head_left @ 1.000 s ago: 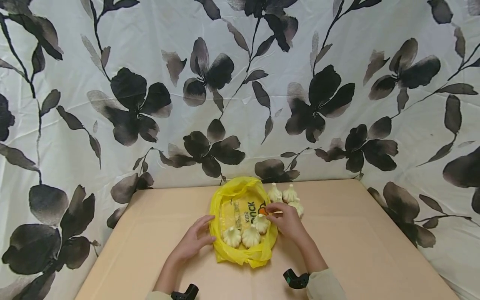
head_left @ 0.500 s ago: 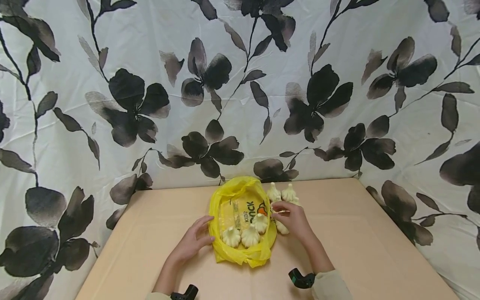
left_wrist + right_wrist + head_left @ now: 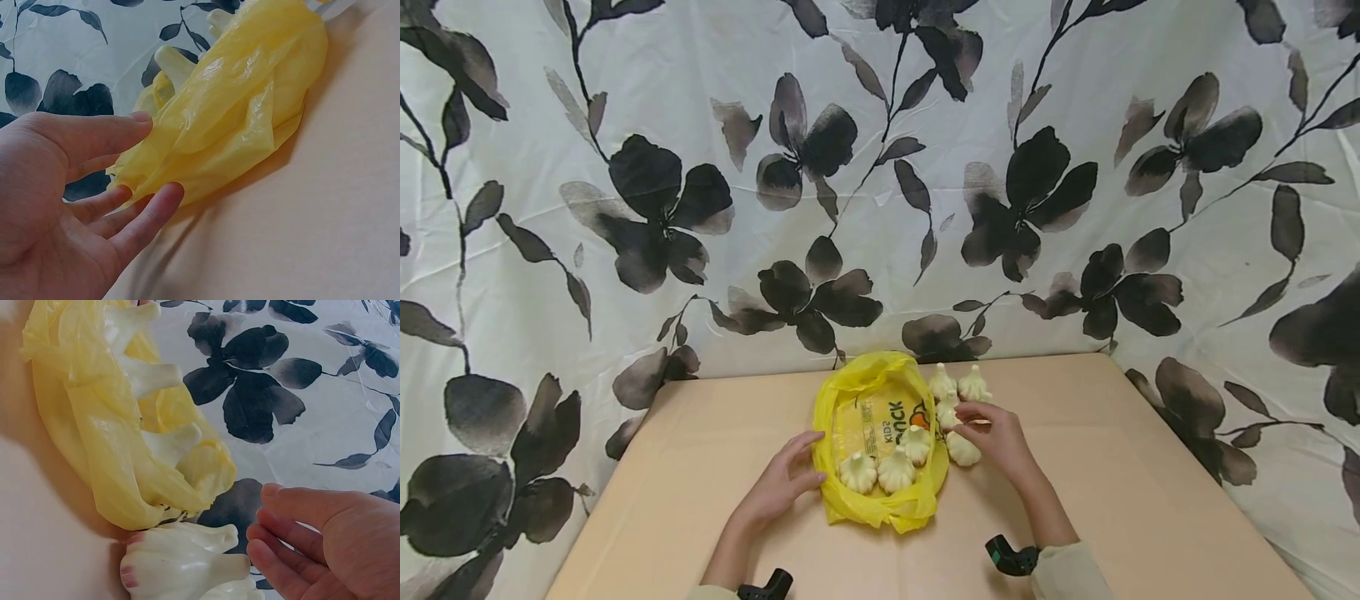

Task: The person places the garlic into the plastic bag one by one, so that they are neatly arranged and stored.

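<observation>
Head view. Your left hand [image 3: 778,479] lies with fingers apart at the left wall of a soft, open-mouthed yellow plastic bag [image 3: 917,515], set on a flat beige tabletop [image 3: 1120,500]. Your right hand [image 3: 1003,439] is just beside the loose bulbs. The bag's thin wall probably lends little support; a push from your left hand could fold the rim inward or tip out the contents. Count: one bag; three cream-white, ribbed garlic bulbs [image 3: 897,471] inside, toward its near end; four loose garlic bulbs [image 3: 962,450] in view to its right, your right hand perhaps hiding more.

Left wrist view. Your left fingers are spread, pinching nothing; whether every tip touches the plastic, you cannot tell. A hooked fold could drag the bag sideways. Count: two pale stems [image 3: 175,65] beyond the wall.

Right wrist view. Your right fingers curve loosely around nothing, near a loose bulb's stem. A careless brush could set its rounded body rolling. Count: three stems at the bag's mouth.
</observation>
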### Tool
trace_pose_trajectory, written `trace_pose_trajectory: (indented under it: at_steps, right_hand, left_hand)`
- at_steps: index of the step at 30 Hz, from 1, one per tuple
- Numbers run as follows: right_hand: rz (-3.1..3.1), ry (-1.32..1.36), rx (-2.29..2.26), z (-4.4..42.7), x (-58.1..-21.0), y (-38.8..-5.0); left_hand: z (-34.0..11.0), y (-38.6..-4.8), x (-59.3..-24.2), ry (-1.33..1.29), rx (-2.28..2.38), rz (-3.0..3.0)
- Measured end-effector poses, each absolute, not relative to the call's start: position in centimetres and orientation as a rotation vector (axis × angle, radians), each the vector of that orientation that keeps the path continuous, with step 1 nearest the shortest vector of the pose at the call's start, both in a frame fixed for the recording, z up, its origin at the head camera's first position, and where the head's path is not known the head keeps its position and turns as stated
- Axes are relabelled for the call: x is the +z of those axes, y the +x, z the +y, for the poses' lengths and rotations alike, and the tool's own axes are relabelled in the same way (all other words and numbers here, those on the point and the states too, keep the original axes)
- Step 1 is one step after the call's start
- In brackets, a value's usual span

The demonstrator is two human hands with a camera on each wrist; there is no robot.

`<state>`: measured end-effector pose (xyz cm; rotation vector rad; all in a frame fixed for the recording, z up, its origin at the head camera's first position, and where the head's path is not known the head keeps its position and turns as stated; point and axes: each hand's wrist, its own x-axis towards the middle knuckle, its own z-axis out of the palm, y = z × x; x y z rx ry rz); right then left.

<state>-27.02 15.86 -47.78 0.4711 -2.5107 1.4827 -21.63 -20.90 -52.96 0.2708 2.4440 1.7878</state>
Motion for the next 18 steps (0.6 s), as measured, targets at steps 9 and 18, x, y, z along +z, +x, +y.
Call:
trace_pose_trajectory:
  at_steps: [9,18]
  right_hand:
    - [-2.508,0.458,1.437,16.53,-47.89,-26.71]
    - [-2.500,0.425,1.441,16.95,-48.05,-26.15]
  left_hand:
    - [-20.91,-21.32,-52.76,0.275,1.780,2.432]
    - [-21.26,-21.08,-52.86,0.296,1.753,2.468]
